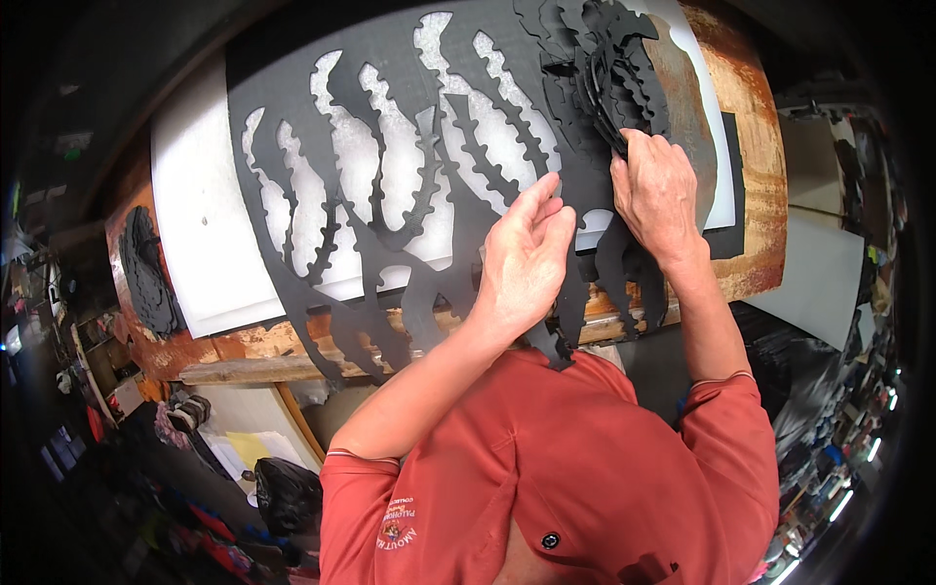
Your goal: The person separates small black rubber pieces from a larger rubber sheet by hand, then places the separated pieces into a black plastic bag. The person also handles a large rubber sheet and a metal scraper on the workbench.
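In the head view, your right hand (655, 185) pinches the lower end of a bundle of dark cut pieces (624, 83), which lies toward the right end of the wooden workbench (751, 166). Your left hand (526, 255) is unclenched, its fingers extended and close together with nothing visible in them, over the black cut-out sheet (283, 83); you cannot tell from here whether the fingertips touch it. That sheet spreads across the middle of the workbench, its curved, notched strips (366, 336) hanging past the near edge. A white sheet (200, 210) lies beneath it, showing through the openings. Near the workbench's left end sits a stack of dark pieces (148, 278).
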`<control>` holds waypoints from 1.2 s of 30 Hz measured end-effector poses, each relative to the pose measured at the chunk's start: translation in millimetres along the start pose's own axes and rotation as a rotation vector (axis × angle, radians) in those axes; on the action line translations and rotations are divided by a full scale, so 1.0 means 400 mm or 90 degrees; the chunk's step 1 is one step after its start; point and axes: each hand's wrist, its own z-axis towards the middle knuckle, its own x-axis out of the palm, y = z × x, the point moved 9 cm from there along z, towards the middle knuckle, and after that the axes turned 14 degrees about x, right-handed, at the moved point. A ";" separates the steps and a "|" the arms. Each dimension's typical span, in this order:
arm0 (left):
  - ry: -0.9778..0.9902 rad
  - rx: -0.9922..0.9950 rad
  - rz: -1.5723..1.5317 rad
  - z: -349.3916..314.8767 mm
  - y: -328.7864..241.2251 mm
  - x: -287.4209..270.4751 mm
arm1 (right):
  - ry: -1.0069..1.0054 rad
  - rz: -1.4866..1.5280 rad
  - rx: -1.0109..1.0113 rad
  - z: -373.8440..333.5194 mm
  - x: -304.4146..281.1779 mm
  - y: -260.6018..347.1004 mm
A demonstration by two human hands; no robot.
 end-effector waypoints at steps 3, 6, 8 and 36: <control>-0.003 -0.025 0.007 0.023 0.002 0.004 | -0.008 0.009 -0.009 -0.001 0.004 -0.001; 0.023 -0.072 0.023 0.056 0.010 0.008 | -0.026 0.037 -0.025 0.002 -0.005 0.000; 0.060 -0.120 0.016 0.073 0.029 0.028 | -0.027 0.039 -0.030 0.002 -0.003 -0.001; 0.073 -0.170 -0.249 0.178 0.065 0.040 | -0.058 0.093 -0.035 0.012 -0.029 0.014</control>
